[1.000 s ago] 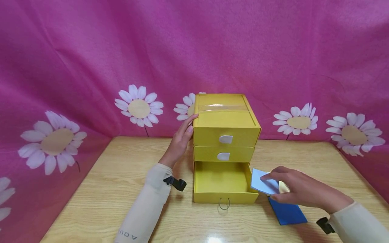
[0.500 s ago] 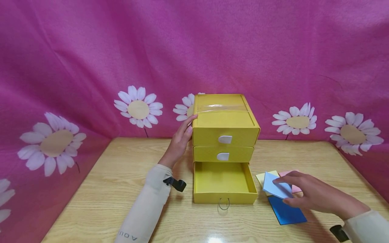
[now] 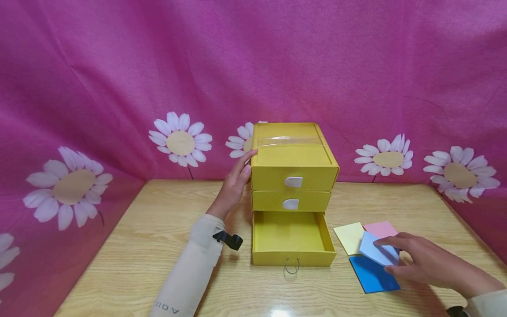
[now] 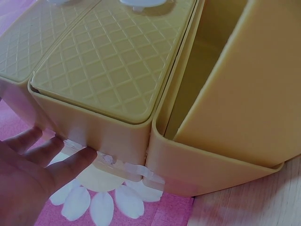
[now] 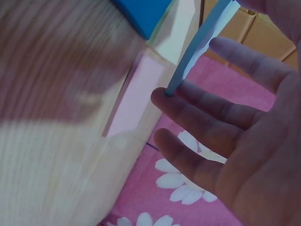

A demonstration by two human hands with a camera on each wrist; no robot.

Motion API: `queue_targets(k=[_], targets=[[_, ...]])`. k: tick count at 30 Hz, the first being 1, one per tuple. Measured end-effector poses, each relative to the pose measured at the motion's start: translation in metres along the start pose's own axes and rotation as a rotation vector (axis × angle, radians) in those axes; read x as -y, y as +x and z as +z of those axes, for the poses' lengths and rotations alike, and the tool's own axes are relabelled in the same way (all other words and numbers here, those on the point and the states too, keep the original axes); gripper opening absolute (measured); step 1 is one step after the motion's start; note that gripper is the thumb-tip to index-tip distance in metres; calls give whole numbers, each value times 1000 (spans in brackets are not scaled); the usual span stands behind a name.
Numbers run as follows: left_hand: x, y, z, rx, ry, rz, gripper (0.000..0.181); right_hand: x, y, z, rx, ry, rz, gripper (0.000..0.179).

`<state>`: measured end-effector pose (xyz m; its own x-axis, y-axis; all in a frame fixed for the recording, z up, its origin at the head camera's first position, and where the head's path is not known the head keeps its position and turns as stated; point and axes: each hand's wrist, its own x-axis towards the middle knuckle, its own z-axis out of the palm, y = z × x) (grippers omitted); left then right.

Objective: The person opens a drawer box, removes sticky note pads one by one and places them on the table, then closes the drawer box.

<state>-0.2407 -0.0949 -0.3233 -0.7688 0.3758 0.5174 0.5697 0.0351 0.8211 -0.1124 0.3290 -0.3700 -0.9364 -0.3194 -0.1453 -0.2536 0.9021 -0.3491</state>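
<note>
My left hand [image 3: 233,187] rests with extended fingers against the left side of a yellow drawer unit [image 3: 295,154]; the left wrist view has its fingertips [image 4: 87,154] at the unit's side wall. The bottom drawer [image 3: 293,259] is pulled out, with nothing inside it. Over on the right, my right hand [image 3: 421,259] pinches a light blue sticky-note pad [image 3: 372,249] between thumb and fingers, tilted above other pads. Beneath and around it lie a pale yellow pad [image 3: 347,237], a pink pad [image 3: 381,228], partly hidden, and a dark blue pad [image 3: 372,275].
Both upper drawers are closed, each with a white tab [image 3: 293,182]. A thin wire loop [image 3: 292,267] hangs at the open drawer's front. The wooden table [image 3: 166,259] reaches back to a pink cloth [image 3: 317,66] printed with daisies.
My right hand has carried the light blue pad rightward, away from the open drawer and over the other pads, uncovering the yellow one. The left hand stays in place.
</note>
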Motion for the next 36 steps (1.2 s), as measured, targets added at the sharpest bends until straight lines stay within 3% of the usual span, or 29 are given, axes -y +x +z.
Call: queue_targets(k=[11, 18, 23, 30, 36], targets=[[1, -1, 0, 4, 1, -2, 46, -17, -9, 6, 14, -17, 77, 61], [0, -2, 1, 7, 13, -9, 46, -23, -8, 8, 65, -19, 146, 62], [-1, -2, 1, 9, 5, -15, 46, -24, -11, 10, 75, -62, 181, 58], [-1, 0, 1, -10, 33, 40, 44, -31, -15, 12, 62, -129, 199, 52], [0, 0, 1, -12, 33, 41, 44, -33, -18, 13, 53, -185, 220, 48]])
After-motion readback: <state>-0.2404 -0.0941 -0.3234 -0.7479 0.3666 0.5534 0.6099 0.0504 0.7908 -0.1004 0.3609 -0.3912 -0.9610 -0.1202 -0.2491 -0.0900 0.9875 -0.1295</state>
